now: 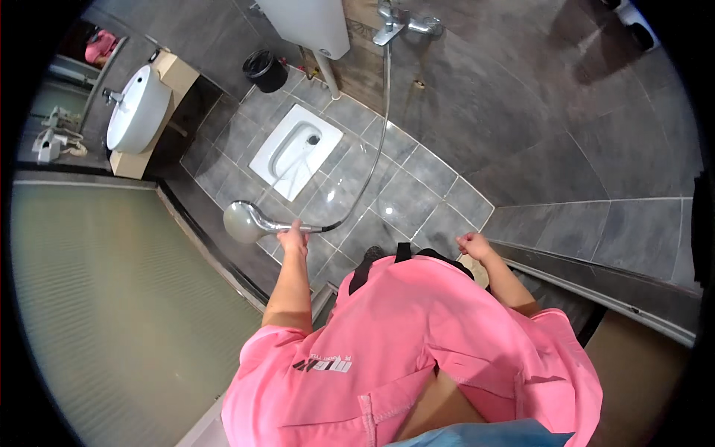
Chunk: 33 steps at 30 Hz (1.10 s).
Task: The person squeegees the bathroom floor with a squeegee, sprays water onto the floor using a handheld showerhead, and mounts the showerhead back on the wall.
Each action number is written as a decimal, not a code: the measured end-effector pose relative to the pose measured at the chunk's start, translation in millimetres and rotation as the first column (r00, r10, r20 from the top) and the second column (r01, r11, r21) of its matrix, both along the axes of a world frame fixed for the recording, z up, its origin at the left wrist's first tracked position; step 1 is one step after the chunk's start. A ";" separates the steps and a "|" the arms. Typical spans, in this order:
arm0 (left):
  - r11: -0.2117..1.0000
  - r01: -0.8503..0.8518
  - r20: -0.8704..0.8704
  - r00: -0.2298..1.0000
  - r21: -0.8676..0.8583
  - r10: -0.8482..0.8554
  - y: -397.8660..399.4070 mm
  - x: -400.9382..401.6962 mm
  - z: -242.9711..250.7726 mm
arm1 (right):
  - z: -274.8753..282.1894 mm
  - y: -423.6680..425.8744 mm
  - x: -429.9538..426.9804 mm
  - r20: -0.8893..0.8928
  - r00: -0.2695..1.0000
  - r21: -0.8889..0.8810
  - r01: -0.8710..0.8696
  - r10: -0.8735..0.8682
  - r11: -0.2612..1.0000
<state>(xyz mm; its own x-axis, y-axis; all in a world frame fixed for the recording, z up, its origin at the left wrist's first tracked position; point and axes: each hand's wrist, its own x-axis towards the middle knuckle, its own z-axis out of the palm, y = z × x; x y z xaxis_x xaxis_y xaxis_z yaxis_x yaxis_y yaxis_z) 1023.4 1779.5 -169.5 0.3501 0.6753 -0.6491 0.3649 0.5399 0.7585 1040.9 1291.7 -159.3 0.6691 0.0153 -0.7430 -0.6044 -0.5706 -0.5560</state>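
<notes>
My left hand (294, 239) is wrapped around the handle of a chrome handheld shower head (243, 221). Thin streams of water run from the head towards a white squat toilet pan (296, 151) set in the floor, with a dark drain opening at its far end. A flexible metal shower hose (381, 146) curves from the handle up to a chrome mixer tap (389, 32) on the wall. Off to the right, my right hand (473, 246) hangs in the air with its fingers curled in and nothing visible in it.
Grey floor tiles (406, 198) look wet and shiny. A black waste bin (265, 71) stands beside a white cistern (307, 25) and its pipe. At left are a white washbasin (139, 112) and a ribbed glass panel (111, 290). A tiled wall (536, 128) rises on the right.
</notes>
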 end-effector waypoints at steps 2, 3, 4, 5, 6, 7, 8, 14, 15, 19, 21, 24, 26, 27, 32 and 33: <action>0.999 -0.031 -0.025 0.999 0.025 0.032 -9.3 -1.1 0.0 | 1.8 -6.3 2.4 -0.037 0.999 0.028 -0.038 0.039 0.999; 0.999 -0.046 -0.020 0.999 0.024 0.046 -14.4 -2.1 2.2 | 6.5 -6.9 5.2 -0.032 0.998 0.027 -0.052 0.053 0.998; 0.996 -0.086 -0.011 0.996 0.035 0.087 -21.2 -4.1 4.6 | 11.7 -8.9 5.8 -0.033 0.997 0.012 -0.072 0.072 0.997; 0.991 -0.128 -0.002 0.992 0.046 0.128 -28.7 -6.3 7.3 | 15.0 -13.4 6.0 -0.033 0.995 -0.004 -0.092 0.092 0.996; 0.988 -0.147 0.008 0.989 0.042 0.147 -36.9 -9.1 4.2 | 14.0 -23.7 7.0 -0.014 0.996 0.013 -0.088 0.088 0.996; 0.989 -0.128 0.000 0.992 0.072 0.128 -42.6 -12.2 2.3 | 12.5 -33.7 10.1 -0.005 0.994 0.009 -0.108 0.108 0.994; 0.989 -0.108 -0.011 0.994 0.102 0.110 -47.6 -15.5 0.8 | 10.5 -43.6 13.5 0.002 0.990 -0.011 -0.143 0.143 0.990; 0.992 -0.126 0.117 0.985 -0.007 0.126 -86.9 -41.9 16.0 | 22.2 -106.7 23.2 0.069 0.886 -0.142 -0.445 0.458 0.884; 0.987 -0.157 0.163 0.973 -0.040 0.161 -98.0 -43.5 22.3 | 24.8 -114.6 22.3 0.069 0.881 -0.141 -0.456 0.468 0.879; 0.984 -0.177 0.129 0.975 -0.020 0.178 -141.8 -48.5 44.2 | 22.2 -143.3 7.8 0.068 0.880 -0.109 -0.462 0.470 0.880; 0.977 -0.205 0.149 0.970 0.060 0.194 -164.5 -53.7 48.3 | 23.3 -154.0 -4.0 0.071 0.884 -0.093 -0.455 0.462 0.885; 0.966 -0.254 0.146 0.959 0.051 0.244 -173.1 -67.9 38.2 | 37.9 -159.4 -19.8 0.063 0.868 -0.077 -0.487 0.492 0.870; 0.985 -0.166 0.153 0.973 -0.039 0.170 -159.6 -82.3 33.2 | 31.6 -172.1 -34.9 0.060 0.869 -0.086 -0.487 0.492 0.869; 0.985 -0.168 0.165 0.971 -0.037 0.172 -161.8 -83.2 34.0 | 29.6 -177.7 -36.5 0.041 0.865 -0.100 -0.494 0.500 0.864; 0.996 -0.079 0.247 0.965 -0.032 0.085 -160.8 -83.3 55.5 | 36.9 -201.6 -58.6 -0.013 0.851 -0.168 -0.520 0.526 0.837; 0.995 -0.087 0.235 0.967 -0.047 0.096 -158.9 -82.8 55.8 | 44.4 -201.5 -58.9 -0.033 0.852 -0.193 -0.519 0.523 0.833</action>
<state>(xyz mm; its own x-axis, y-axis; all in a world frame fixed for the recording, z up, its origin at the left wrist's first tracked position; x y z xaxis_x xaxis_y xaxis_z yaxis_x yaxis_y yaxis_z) 940.6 1620.5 -113.7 0.4344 0.6891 -0.5801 0.1255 0.5914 0.7966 982.0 1090.1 -114.9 0.6165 0.2283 -0.7536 -0.1775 -0.8921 -0.4155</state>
